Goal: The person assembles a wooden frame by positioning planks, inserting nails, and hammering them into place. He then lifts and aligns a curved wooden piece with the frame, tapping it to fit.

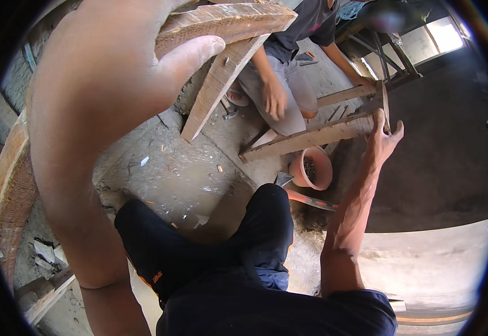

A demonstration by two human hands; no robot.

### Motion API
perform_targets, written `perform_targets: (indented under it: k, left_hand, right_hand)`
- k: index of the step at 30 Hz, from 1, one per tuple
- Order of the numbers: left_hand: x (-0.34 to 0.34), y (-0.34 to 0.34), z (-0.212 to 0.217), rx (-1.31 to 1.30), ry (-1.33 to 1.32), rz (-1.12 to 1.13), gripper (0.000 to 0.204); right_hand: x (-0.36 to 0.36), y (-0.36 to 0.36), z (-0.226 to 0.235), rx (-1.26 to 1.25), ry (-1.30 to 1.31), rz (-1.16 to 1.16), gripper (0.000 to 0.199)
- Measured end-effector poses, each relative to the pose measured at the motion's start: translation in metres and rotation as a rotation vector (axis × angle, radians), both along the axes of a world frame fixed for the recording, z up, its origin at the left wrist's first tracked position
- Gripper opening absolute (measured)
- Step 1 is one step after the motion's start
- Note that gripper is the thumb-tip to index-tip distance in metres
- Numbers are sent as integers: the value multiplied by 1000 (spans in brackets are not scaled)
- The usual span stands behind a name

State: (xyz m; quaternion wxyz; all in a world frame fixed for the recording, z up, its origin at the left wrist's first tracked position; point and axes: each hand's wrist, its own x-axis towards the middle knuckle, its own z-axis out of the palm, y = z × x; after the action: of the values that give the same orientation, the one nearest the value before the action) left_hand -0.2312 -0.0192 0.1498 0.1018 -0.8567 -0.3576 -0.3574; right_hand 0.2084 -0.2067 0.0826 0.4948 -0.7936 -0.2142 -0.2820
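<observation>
Close to the camera, my left hand [115,61] is wrapped round a curved, rough-sawn wooden beam [227,23]. Its thumb lies along the beam's lower side; the other fingers are out of sight. A straight wooden leg [224,84] slants down from beneath the beam's end. To the right, my right hand [383,143] grips the corner of a wooden frame [317,137], where a plank meets a short upright piece. A finger sticks out beyond that corner. Across from me, a person's hand [366,84] rests at the same frame's far side, while their other hand [275,101] hangs by the knee.
An orange bucket [323,168] of nails or similar small metal bits stands below the frame. Beside my knee lies a tool with an orange-and-black handle [311,200]. A hammer [229,109] lies on the dusty floor [193,173]. Another curved timber [11,190] stands at left.
</observation>
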Motion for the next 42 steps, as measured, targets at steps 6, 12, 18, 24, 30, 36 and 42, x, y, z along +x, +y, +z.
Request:
perform_targets:
  k: [6, 12, 18, 24, 30, 36, 42]
  left_hand:
    - [2, 4, -1, 14, -90, -40, 40]
    - [-9, 35, -10, 28, 7, -161, 49]
    - [5, 10, -9, 61, -116, -69, 41]
    - [6, 6, -8, 114, -203, -191, 39]
    - [3, -3, -6, 115, -146, -155, 40]
    - [-1, 19, -8, 63, -50, -94, 49]
    - [-6, 31, -14, 15, -22, -71, 53]
  right_hand:
    - [-1, 4, -7, -103, -61, -148, 95]
    - [-9, -2, -8, -29, -46, -253, 81]
    - [1, -21, -23, 114, -92, -176, 102]
    - [21, -17, -45, 459, 97, 217, 89]
    - [34, -11, -63, 382, 96, 266, 80]
    - [24, 1, -94, 309, 30, 221, 110]
    - [0, 3, -151, 206, 156, 189, 111]
